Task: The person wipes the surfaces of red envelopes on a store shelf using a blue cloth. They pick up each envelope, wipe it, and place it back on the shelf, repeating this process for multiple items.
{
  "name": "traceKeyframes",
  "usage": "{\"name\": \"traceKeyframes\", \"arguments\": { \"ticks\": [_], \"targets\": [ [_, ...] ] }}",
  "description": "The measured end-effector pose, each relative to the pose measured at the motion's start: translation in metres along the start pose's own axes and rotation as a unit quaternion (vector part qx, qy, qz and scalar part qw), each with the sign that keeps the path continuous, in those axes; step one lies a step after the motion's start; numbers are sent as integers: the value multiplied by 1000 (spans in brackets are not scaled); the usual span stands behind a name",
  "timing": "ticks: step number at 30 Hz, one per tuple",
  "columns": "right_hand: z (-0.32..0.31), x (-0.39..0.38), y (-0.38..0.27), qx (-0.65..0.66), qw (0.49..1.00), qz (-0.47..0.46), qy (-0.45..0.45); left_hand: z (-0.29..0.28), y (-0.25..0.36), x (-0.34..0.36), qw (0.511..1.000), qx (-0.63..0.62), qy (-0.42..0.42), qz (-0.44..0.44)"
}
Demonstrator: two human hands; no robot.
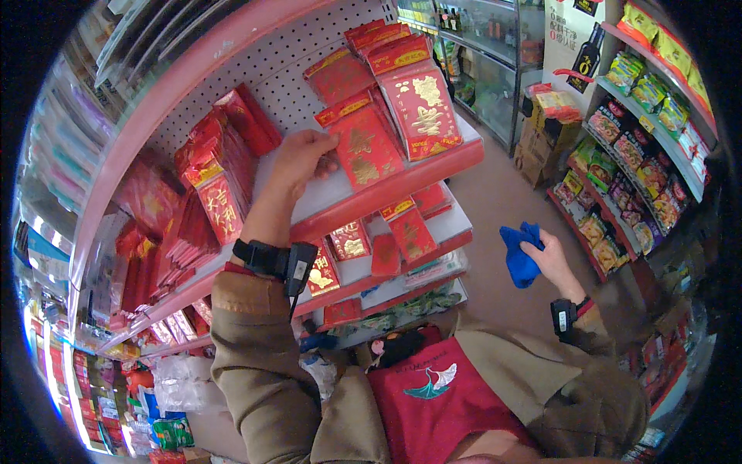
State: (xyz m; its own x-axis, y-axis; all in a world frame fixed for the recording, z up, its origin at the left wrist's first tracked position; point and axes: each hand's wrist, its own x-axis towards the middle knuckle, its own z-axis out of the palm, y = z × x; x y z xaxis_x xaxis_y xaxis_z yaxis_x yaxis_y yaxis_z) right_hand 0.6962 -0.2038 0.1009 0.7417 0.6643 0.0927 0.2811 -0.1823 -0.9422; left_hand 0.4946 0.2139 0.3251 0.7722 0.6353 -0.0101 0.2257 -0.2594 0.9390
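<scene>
My left hand (307, 158) reaches over the upper shelf with its fingers curled. Its fingertips pinch at the left edge of a packet of red envelopes (366, 153) with gold print; the exact grip is partly hidden by the hand. Beside that packet, a taller stack of red envelope packets (420, 108) lies near the shelf's right end. Out over the aisle on the right, my right hand (550, 259) is closed around a crumpled blue cloth (521, 254), apart from any shelf.
More red envelopes (219, 203) stand in bundles left of my left arm. Lower shelves hold further red packets (413, 238). Bagged foods fill a rack (630, 147) across the aisle. Cardboard boxes (545, 139) stand on the floor (487, 193) near a glass-fronted cabinet (487, 73).
</scene>
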Motion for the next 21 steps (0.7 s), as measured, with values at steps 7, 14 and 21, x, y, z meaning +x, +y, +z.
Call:
{"name": "traceKeyframes", "arguments": {
  "ticks": [7, 14, 21],
  "targets": [
    [12, -2, -8, -11, 1000, 10, -23, -3, 1, -3, 996, -81, 11, 41],
    [9, -16, -2, 9, 1000, 2, 1, -27, 10, -16, 976, -195, 60, 75],
    [6, -23, 11, -46, 999, -21, 7, -50, -1, -69, 956, -228, 124, 136]
  ]
}}
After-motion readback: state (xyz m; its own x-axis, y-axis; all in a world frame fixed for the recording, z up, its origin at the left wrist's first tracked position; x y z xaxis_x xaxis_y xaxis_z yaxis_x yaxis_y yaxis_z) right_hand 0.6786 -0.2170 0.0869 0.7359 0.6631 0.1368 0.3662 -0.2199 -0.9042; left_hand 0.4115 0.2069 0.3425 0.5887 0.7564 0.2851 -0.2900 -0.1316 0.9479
